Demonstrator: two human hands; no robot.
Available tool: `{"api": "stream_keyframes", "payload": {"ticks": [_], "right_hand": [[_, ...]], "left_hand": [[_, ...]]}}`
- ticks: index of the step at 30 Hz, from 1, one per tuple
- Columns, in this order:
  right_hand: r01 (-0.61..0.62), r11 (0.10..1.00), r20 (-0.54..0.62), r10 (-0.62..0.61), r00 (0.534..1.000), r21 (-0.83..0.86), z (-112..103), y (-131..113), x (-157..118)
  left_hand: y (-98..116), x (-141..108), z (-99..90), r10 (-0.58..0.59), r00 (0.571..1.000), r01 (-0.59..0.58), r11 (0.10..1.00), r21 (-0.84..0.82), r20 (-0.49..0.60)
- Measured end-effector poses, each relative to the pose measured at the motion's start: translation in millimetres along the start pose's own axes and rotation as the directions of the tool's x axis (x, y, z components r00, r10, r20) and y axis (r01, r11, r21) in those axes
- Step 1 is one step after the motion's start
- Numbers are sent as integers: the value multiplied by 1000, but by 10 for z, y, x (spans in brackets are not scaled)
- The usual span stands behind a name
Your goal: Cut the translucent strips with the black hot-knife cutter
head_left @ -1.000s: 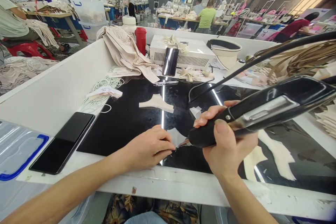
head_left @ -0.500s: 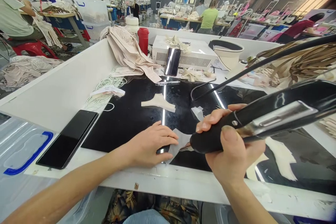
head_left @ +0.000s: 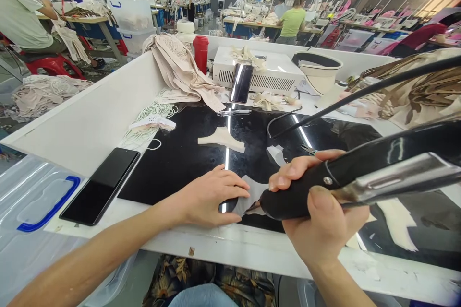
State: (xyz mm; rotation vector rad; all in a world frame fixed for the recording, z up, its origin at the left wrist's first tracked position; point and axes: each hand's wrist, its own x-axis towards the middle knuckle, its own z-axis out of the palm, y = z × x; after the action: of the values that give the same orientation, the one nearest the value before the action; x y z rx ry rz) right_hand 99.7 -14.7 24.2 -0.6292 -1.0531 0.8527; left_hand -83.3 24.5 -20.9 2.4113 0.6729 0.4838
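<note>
My left hand [head_left: 214, 196] lies on the black work surface [head_left: 173, 163], thumb and fingers apart. Its fingertips press on a thin, whitish translucent piece of fabric [head_left: 252, 188]. Wrapped around a thick black corded hand-held cutter [head_left: 291, 200] is my right hand [head_left: 324, 220], thumb beside its long silver lever. The narrow metal tip touches or is just above the fabric, close to my left thumb; contact is not clear. A curved cream fabric piece [head_left: 221, 139] lies farther back. Beside my right hand is a small white scrap [head_left: 276, 155].
A black phone [head_left: 100, 186] lies at the left, near tangled pale cord [head_left: 154, 112]. A second phone [head_left: 241, 83] leans against a white vented box [head_left: 259, 69]. Cream cut pieces [head_left: 398, 223] are at the right. The cutter's black cable [head_left: 345, 98] crosses the upper right.
The view has shifted slightly. The cutter's tip has moved a little toward me and left along the fabric, and its body has tilted somewhat. My left hand stays on the fabric.
</note>
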Motion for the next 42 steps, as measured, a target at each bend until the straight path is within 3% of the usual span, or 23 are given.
{"api": "stream_keyframes", "payload": {"ticks": [8,14,16,21,33,42], "right_hand": [[-35,999,48,36,998,-17,-20,-20,-9],[119,986,-191,-140,972,-117,-164,-94,268],[124,984,-219,-151,964,-131,-206,-84,316],[117,986,-178,-136,975,-116,-222,-42,265],[91,985,-138,-112,984,-148,-218,4,186],[124,975,-238,-166,957,-184,-321,-76,268]], "left_hand": [[11,-9,-31,27,1000,-27,1000,-4,-6],[-18,2,5,21,999,-18,998,68,-48],[-34,11,36,56,998,-53,994,99,-25],[-61,9,77,72,995,-82,985,153,70],[-49,7,69,66,994,-80,981,175,84],[-54,12,58,62,994,-77,982,170,92]]}}
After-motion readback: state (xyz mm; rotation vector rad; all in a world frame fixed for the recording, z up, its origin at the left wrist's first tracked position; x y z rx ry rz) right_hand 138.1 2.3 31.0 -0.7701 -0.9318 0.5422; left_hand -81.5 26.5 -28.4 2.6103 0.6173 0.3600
